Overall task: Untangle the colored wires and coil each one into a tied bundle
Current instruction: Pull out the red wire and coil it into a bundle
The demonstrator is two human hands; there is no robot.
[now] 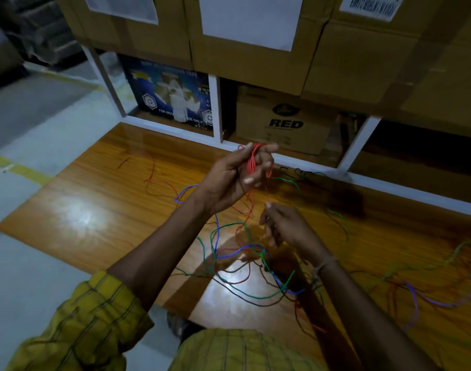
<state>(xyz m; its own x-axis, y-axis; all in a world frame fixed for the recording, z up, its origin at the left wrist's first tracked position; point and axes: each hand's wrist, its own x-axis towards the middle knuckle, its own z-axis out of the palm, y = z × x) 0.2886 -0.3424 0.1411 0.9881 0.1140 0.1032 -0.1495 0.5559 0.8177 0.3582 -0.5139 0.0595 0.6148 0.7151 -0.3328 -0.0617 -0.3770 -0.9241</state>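
My left hand [237,175] is raised over the wooden table [95,199] and grips several loops of the red wire [253,163], wound around its fingers. The red wire's loose tail hangs down toward my right hand [285,226], whose fingers are curled just below; I cannot see whether they pinch the strand. Under both hands lies a tangle of wires: a blue wire [239,251], a green wire [255,295], a dark brown wire [258,303] and more red.
A purple wire [427,298] and a green strand [338,218] trail across the right of the table. A white-framed shelf [218,113] with cardboard boxes [285,119] stands right behind the table. Grey floor with a yellow line [23,170] lies to the left.
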